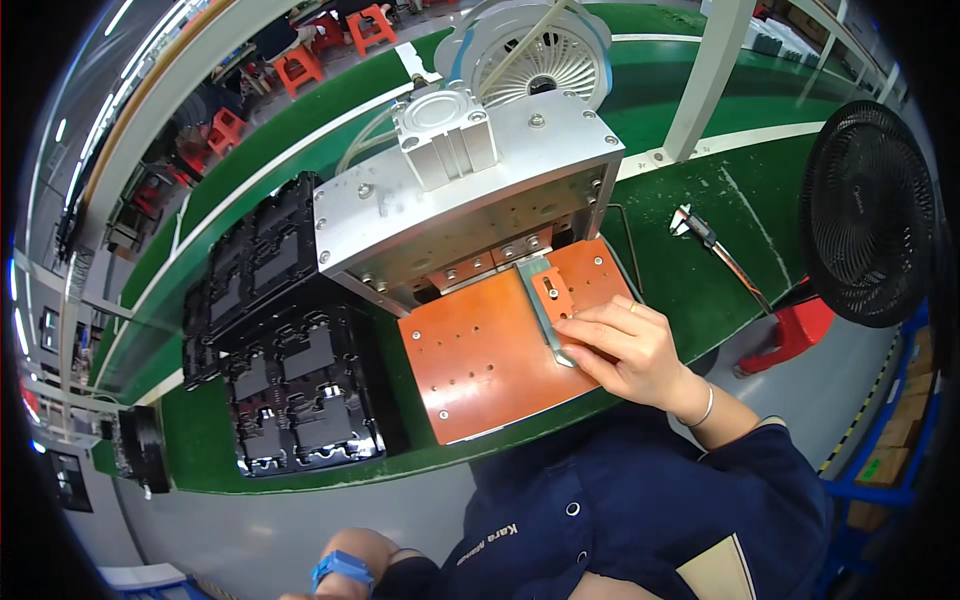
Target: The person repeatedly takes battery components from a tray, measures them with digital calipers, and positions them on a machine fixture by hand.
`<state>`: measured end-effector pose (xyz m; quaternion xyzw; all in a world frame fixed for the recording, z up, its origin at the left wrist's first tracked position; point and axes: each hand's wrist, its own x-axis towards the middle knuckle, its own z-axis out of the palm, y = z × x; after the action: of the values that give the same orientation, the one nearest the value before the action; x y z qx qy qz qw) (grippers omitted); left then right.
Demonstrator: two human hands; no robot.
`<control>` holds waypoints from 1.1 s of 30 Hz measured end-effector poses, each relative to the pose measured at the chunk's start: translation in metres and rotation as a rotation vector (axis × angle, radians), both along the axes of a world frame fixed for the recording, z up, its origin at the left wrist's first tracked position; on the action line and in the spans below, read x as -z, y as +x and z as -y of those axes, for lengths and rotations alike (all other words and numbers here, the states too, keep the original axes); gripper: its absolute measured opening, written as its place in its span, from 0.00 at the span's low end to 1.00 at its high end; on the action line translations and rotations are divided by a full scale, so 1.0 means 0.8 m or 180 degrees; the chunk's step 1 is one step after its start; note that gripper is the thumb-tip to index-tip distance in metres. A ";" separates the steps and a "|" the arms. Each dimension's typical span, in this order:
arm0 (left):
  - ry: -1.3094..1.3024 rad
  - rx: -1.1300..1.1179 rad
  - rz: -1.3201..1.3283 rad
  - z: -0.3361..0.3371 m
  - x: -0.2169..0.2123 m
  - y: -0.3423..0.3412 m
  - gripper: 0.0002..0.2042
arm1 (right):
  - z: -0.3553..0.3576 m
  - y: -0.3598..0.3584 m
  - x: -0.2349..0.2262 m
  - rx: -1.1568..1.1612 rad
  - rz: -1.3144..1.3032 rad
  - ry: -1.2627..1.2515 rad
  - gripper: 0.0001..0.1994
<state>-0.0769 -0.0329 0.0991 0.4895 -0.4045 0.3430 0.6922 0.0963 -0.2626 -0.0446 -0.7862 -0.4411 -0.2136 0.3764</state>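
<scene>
My right hand (630,345) reaches over the orange base plate (470,340) of a metal press. Its thumb and fingers are closed at the near part of a flat grey-green strip (535,300), which lies lengthwise on the plate. Beside the strip, a small orange block (551,290) with a slot and a screw is fixed to the plate; the strip's far end runs up to the press. My left hand (300,597) is almost wholly cut off by the lower edge, below a blue wristband (343,568); its fingers do not show.
The silver press (470,190) carries a square cylinder (445,130) on top. Black trays (305,390) with dark flat pieces sit at left. Calipers (715,245) lie at right on the green bench, near a black fan (865,215). A white fan (535,60) stands behind.
</scene>
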 end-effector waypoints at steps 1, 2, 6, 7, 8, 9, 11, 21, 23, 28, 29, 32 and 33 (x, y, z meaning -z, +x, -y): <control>-0.0044 0.0479 0.0182 0.003 -0.007 0.012 0.06 | 0.000 0.001 0.001 0.0039 -0.0018 0.0042 0.12; -0.0087 0.0948 0.0370 0.005 -0.012 0.017 0.07 | 0.000 0.001 0.001 0.0071 -0.0037 0.0084 0.12; 0.0050 0.1603 0.0093 -0.008 -0.026 0.009 0.08 | -0.008 0.000 0.002 0.0054 -0.0024 0.0220 0.12; 0.0012 0.1514 -0.0043 -0.007 -0.026 0.009 0.09 | -0.009 -0.001 0.003 0.0051 -0.0029 0.0214 0.12; -0.0022 0.1428 -0.0181 -0.006 -0.026 0.008 0.09 | -0.007 -0.001 0.004 0.0096 0.0023 0.0262 0.13; -0.0033 0.1448 -0.0197 -0.002 -0.024 0.003 0.09 | -0.005 -0.002 0.006 0.0161 0.0067 0.0303 0.14; -0.0008 0.0199 -0.0263 0.004 -0.018 -0.012 0.08 | -0.005 -0.002 0.008 0.0175 0.0064 0.0272 0.13; 0.0629 0.0381 0.0144 -0.024 -0.015 -0.015 0.08 | -0.009 -0.001 0.003 0.0290 -0.0005 0.0175 0.09; 0.0761 -0.0404 0.0477 -0.025 -0.015 -0.027 0.06 | -0.009 -0.001 -0.001 0.0323 0.0005 0.0167 0.10; 0.1317 -0.1604 0.0351 -0.049 -0.005 -0.059 0.13 | -0.007 0.000 -0.003 0.0348 0.0030 0.0147 0.11; 0.1093 -0.1607 0.0255 -0.058 0.007 -0.054 0.05 | -0.007 -0.001 -0.001 0.0330 -0.0036 0.0173 0.11; 0.2465 -0.4539 -0.0918 -0.117 0.054 -0.051 0.04 | -0.007 -0.004 -0.003 0.0203 -0.0081 0.0228 0.12; 0.2439 -0.4457 -0.2099 -0.125 0.070 -0.021 0.04 | -0.004 -0.003 0.000 0.0260 -0.0095 0.0193 0.11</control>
<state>-0.0934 0.0670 0.0430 0.9003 0.1241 0.3710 0.1908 0.0936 -0.2595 -0.0449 -0.7949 -0.3962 -0.2304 0.3976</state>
